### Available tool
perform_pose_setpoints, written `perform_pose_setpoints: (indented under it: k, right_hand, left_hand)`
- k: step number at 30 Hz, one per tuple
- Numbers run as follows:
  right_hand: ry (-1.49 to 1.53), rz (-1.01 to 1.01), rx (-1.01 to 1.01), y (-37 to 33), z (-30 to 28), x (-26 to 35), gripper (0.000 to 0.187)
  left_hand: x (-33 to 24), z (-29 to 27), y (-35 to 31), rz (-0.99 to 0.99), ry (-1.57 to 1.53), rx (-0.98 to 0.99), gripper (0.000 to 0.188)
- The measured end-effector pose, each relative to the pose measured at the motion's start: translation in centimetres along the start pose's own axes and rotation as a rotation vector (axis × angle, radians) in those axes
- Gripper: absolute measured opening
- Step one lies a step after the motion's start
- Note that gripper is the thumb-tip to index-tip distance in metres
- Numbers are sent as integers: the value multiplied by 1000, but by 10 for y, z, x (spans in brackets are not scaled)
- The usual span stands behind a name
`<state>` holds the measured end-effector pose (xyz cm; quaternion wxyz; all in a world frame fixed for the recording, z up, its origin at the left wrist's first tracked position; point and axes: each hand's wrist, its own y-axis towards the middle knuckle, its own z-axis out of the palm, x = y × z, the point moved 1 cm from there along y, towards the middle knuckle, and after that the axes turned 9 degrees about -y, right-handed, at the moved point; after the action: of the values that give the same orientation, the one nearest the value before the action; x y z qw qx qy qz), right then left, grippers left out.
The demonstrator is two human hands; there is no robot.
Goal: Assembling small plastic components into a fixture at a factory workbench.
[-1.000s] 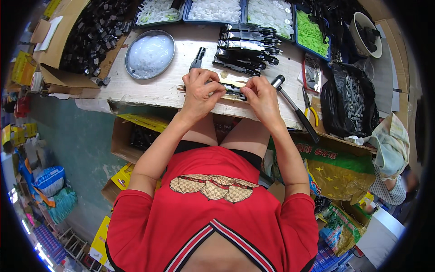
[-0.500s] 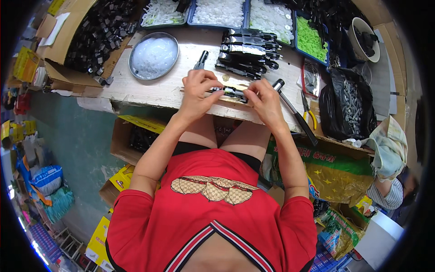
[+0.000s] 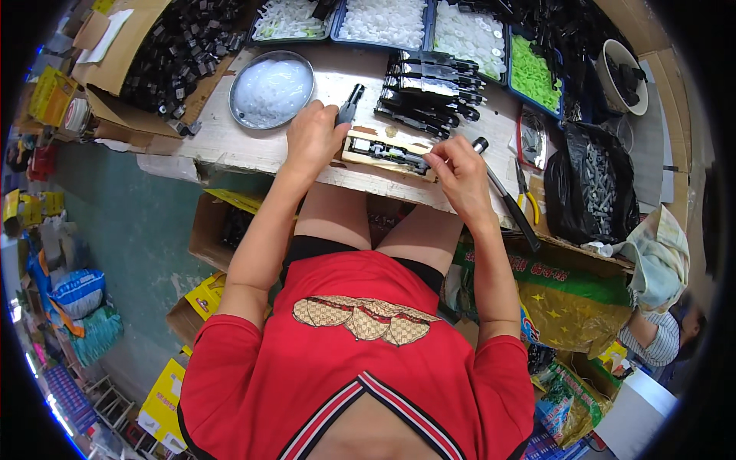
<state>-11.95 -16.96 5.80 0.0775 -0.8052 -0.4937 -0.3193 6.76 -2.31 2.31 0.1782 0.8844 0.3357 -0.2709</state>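
Observation:
A slim black mechanism with white and metal bits [image 3: 391, 155] lies in a narrow pale wooden holder [image 3: 360, 159] at the table's front edge. At its right end, the thumb and index finger of my right hand [image 3: 464, 175] pinch together on the mechanism's tip. My left hand [image 3: 310, 142] is off the holder, up to its left, with curled fingers mostly hidden behind its back. Its thumb lies beside a grey tool with a dark tip [image 3: 349, 107]; whether it grips this tool is unclear. Behind the holder, several black strip-shaped assemblies [image 3: 433, 84] are stacked.
A round metal dish of translucent white material [image 3: 272, 88] sits left. Trays of white pieces [image 3: 381, 21] and green pieces [image 3: 534, 73] line the back. To the right are a hammer [image 3: 506, 195], yellow-handled pliers [image 3: 529, 195] and a black bag of grey pins [image 3: 594, 180].
My left hand has let go of the mechanism and moved up and left to the grey tool. The mechanism now shows in its holder. My right hand stays at its right end.

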Motion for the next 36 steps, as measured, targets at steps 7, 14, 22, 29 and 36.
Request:
perform_pose_setpoints:
  k: [7,14,22,29,36]
  right_hand:
    - [9,19,-40,-9,-14,-3,11]
    - [-1,93,-56,-25,-26,-22,11]
    - [23,97,-61,-32,-30,-22,11]
    - [3,101,-50,-33,-28,-27,11]
    - [-8,75,-48,-30,-23,-28,12]
  left_hand:
    - [5,-8,8,20,80,110,22]
    - [-26,-33,-15,413,-420,109,32]
    - [-43,-5,-9,658,-147,267,29]
    - [-41,0,-8,666,-101,278,31]
    - [-40,-5,-7,646,-83,298,32]
